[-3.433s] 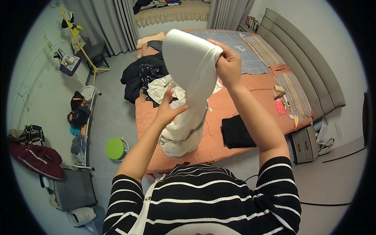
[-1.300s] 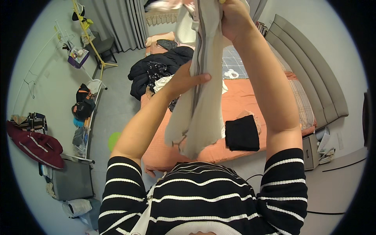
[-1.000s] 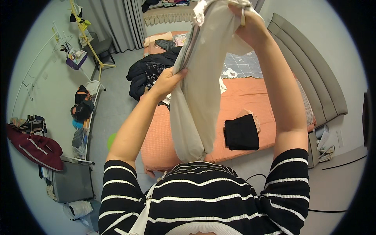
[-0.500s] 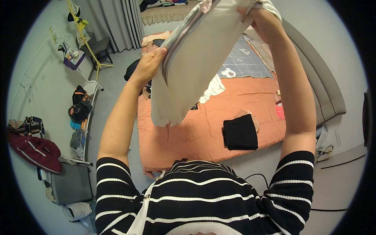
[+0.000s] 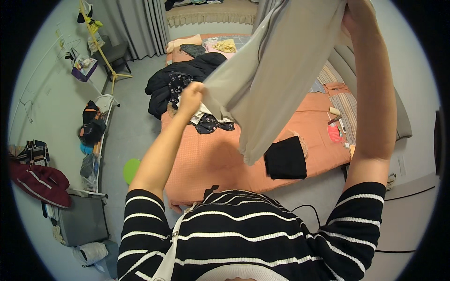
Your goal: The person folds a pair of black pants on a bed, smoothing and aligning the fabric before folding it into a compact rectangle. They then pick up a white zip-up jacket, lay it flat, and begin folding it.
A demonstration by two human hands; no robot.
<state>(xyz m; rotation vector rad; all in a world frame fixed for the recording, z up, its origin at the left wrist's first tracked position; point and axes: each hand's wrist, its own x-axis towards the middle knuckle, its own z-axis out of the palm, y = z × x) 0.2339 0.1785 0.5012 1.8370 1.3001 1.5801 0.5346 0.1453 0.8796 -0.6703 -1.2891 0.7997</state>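
Observation:
Pale grey trousers hang stretched between my two raised hands, above the bed. My left hand is closed on the edge of one leg, out to the left. My right hand grips the upper end near the top right, its fingers partly hidden by the cloth and the picture edge. The lower hem dangles over the orange bedspread. Beside that hem lies a folded black garment. Behind my left hand sit a dark puffy jacket and a black floral garment.
A padded headboard curves along the bed's right side. Small items and a pink-red round card lie near it. Leftward stand a white rack with bags, a yellow coat stand and a grey chair. A green disc rests on the floor.
My right hand has moved up and right, and my left hand slightly right and down. The trousers are spread wider and shifted right, uncovering the dark jacket and floral garment.

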